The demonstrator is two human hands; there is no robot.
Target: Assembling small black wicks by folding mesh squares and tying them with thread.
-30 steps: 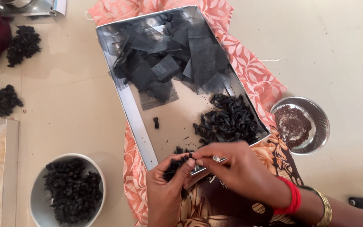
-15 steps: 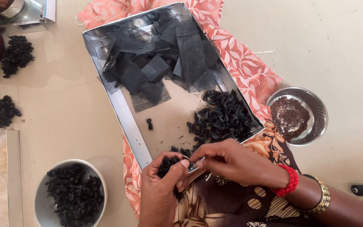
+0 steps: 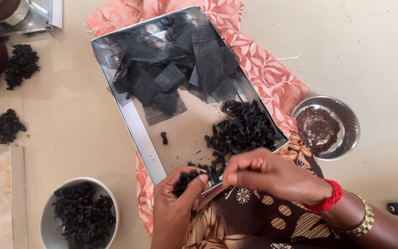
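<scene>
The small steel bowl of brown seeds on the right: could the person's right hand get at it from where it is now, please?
Probably yes: the steel bowl sits uncovered just right of the right hand, with nothing between them.

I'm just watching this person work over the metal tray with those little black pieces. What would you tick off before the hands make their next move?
1. Left hand has its material: ok, it cups a small black clump between thumb and fingers.
2. Right hand free to work: cannot tell, its fingertips are pinched together by the clump, but whatever they hold is hidden.
3. Supply within reach: ok, a pile of black pieces lies in the tray's near corner beside the hands.
4. Metal tray steady: ok, it lies flat on the patterned cloth.
5. Mesh squares available: ok, heaped at the tray's far end.
6. White bowl has room: not ok, nearly full of black pieces.
</scene>
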